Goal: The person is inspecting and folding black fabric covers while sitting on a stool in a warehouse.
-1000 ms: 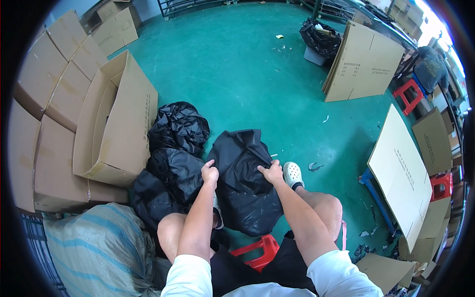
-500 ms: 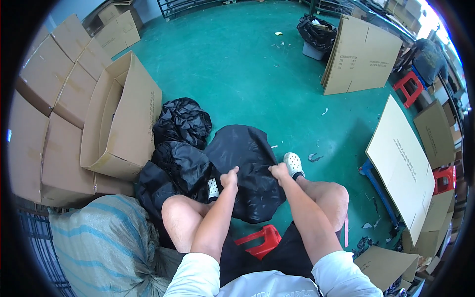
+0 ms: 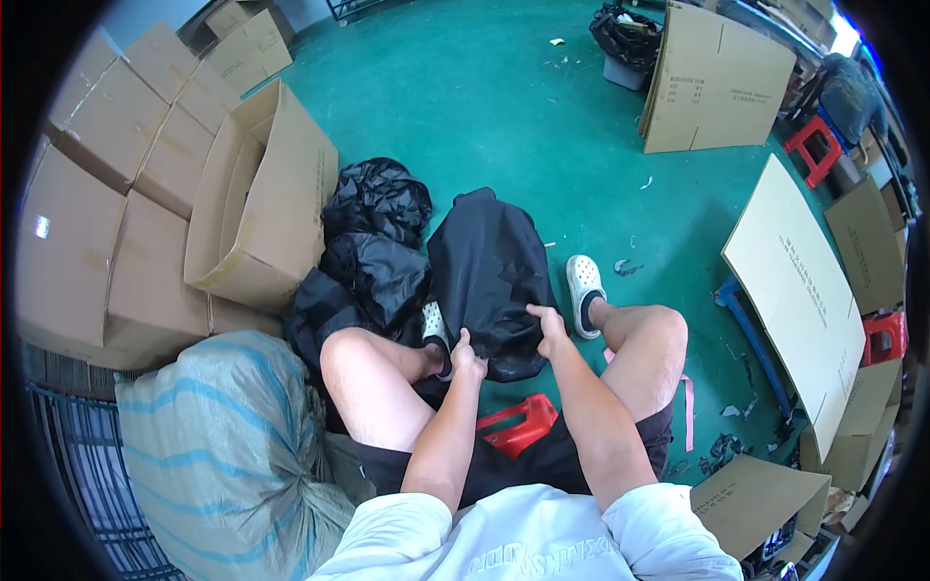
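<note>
Between my legs a black fabric cover (image 3: 492,266) hangs in a long, narrow shape, its far end reaching the green floor. My left hand (image 3: 469,358) grips the near left edge of the cloth, thumb pointing up. On the near right side, my right hand (image 3: 549,329) is closed on the same cloth, thumb on top. The near end droops below my hands. Left of it lie heaped black fabric pieces (image 3: 373,271), touching or almost touching the cover.
A large open cardboard box (image 3: 286,208) stands at left, before stacked cartons (image 3: 107,121). Near left is a stuffed striped woven sack (image 3: 208,445). A red stool (image 3: 523,426) is below me. Flat cardboard (image 3: 799,300) leans at right; more cardboard (image 3: 717,82) and a black-lined bin (image 3: 625,44) stand farther back.
Both hands have drawn nearer to my body and closer together. The cover has gone from a broad rounded spread to a narrower, longer shape. My view has shifted slightly.
</note>
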`<state>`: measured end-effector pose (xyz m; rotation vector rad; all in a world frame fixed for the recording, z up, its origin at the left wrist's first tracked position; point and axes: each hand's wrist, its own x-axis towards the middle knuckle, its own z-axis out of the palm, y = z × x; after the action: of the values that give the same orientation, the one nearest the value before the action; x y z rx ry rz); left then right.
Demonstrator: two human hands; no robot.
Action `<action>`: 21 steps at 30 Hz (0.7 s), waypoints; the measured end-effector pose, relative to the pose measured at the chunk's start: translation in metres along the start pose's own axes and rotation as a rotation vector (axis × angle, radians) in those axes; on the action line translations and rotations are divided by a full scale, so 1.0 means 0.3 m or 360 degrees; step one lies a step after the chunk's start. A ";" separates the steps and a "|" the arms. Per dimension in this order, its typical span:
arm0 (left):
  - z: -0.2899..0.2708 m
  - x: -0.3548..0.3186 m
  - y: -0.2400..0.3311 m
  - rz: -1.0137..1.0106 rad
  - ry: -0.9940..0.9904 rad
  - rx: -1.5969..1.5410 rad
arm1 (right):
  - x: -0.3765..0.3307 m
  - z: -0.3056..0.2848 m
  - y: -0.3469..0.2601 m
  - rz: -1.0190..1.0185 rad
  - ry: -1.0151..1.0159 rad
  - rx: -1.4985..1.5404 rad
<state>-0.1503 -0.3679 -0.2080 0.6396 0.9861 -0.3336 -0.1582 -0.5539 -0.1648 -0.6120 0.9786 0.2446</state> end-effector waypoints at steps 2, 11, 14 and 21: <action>-0.049 -0.006 0.008 0.0031 -0.0112 -0.0099 | -0.010 0.014 0.019 -0.0003 -0.0055 0.0015; -0.045 -0.038 0.042 -0.0198 -0.0129 -0.0222 | 0.080 -0.066 0.071 -0.0122 0.0168 0.0137; -0.030 -0.052 -0.024 -0.0249 0.0028 0.0114 | 0.112 -0.158 0.077 -0.0172 0.0339 0.0200; -0.170 0.062 0.007 -0.0162 0.0191 0.0055 | -0.006 -0.059 0.076 -0.0295 0.0763 0.0369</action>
<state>-0.1735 -0.3334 -0.2431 0.6477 1.1323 -0.4062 -0.1819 -0.5458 -0.1790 -0.5533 1.3783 -0.1896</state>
